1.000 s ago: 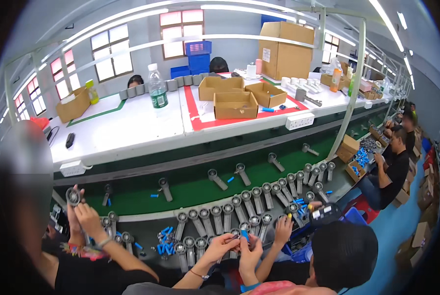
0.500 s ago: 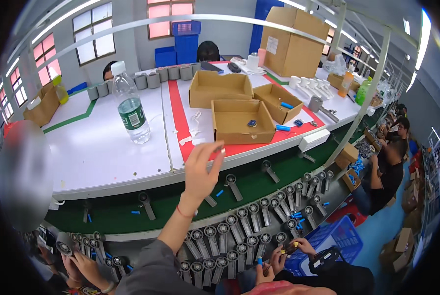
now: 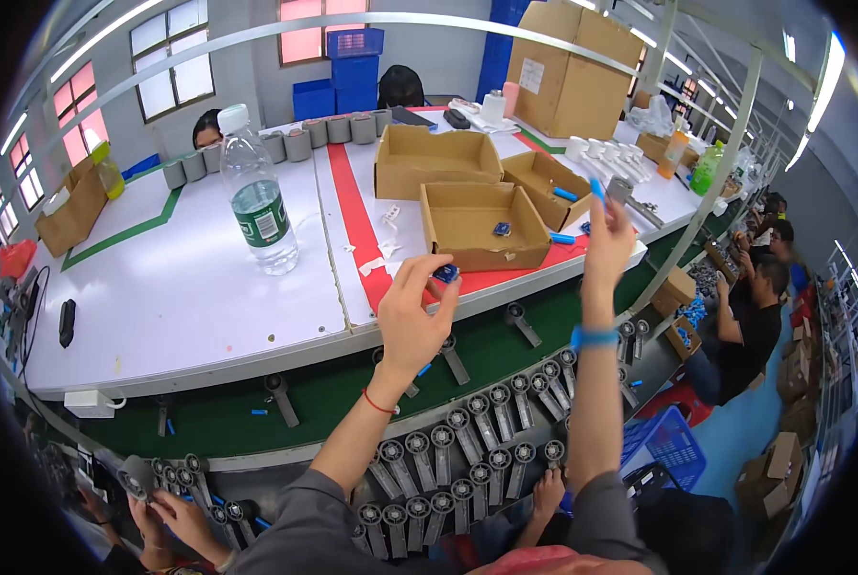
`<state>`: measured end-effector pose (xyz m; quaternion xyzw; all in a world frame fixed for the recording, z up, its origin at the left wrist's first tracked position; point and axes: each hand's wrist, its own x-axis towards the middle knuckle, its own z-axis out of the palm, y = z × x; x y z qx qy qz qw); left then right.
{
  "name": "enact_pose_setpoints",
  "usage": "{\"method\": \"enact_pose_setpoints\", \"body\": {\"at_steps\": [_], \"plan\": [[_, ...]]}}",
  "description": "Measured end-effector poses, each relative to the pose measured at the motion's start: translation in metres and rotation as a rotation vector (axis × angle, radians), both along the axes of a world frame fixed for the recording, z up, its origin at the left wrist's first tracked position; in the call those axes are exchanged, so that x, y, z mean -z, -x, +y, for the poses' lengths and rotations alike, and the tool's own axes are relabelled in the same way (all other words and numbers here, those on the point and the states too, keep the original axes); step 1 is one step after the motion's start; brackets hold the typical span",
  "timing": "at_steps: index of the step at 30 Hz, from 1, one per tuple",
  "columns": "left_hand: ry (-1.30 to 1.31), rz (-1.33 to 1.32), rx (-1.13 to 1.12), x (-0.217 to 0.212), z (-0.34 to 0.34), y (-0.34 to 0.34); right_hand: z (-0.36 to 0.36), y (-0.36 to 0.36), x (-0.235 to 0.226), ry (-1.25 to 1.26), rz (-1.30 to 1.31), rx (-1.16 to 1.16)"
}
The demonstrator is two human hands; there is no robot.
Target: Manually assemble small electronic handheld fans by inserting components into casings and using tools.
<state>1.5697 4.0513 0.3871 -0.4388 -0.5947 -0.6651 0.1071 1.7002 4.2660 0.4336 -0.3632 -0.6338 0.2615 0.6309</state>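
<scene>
Over the table's front edge, my left hand [image 3: 414, 311] pinches a small blue circuit board [image 3: 446, 273] between thumb and fingers. My right hand [image 3: 609, 241], raised to its right, grips a blue cylindrical battery [image 3: 596, 188] upright at the fingertips. Just beyond my left hand stands an open cardboard box [image 3: 481, 251], with another small blue board [image 3: 503, 229] inside. A second blue battery [image 3: 563, 239] lies beside that box, near my right hand. Behind it, a smaller cardboard box [image 3: 532, 172] holds a blue battery [image 3: 565, 194].
A water bottle [image 3: 261, 216] stands on the white table [image 3: 180, 297]. Below runs a green conveyor belt [image 3: 213, 412], and nearer are rows of grey handheld fan bodies [image 3: 443, 455]. Co-workers' hands [image 3: 184, 522] work at the lower left; a metal post [image 3: 711, 182] rises at right.
My right hand has come up over the table with a blue battery. My left hand has shifted slightly right, and the blue board in it now shows. The view has shifted a little.
</scene>
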Motion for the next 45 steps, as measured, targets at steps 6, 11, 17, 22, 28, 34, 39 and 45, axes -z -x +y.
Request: {"method": "enact_pose_setpoints", "body": {"at_steps": [6, 11, 17, 22, 28, 34, 39, 45], "plan": [[0.026, -0.009, 0.043, -0.005, -0.013, 0.006, -0.041, -0.013, 0.009, -0.007, -0.089, -0.052], [0.314, 0.313, 0.004, -0.061, 0.03, 0.021, -0.234, -0.086, 0.149, 0.396, -0.088, -0.228], [0.84, 0.487, 0.016, -0.086, 0.082, 0.052, -0.394, -0.204, 0.29, 0.945, -0.464, -0.689], [0.02, -0.051, 0.193, -0.098, -0.021, -0.064, -0.408, -0.248, 0.295, 0.992, -0.551, -0.617], [0.057, -0.47, 0.344, 0.006, -0.156, -0.185, -0.449, -0.249, 0.286, 0.862, -0.528, -0.96], [0.299, -0.462, 0.584, 0.066, -0.263, -0.37, -0.525, -0.357, 0.351, 0.617, -0.261, -1.166], [0.558, -0.534, 0.429, 0.176, -0.4, -0.498, -0.538, -0.52, 0.443, 1.028, -0.482, -1.394], [1.002, -0.757, 0.036, 0.252, -0.601, -0.607, -0.577, -0.538, 0.488, 1.191, -0.861, -1.318]]}}
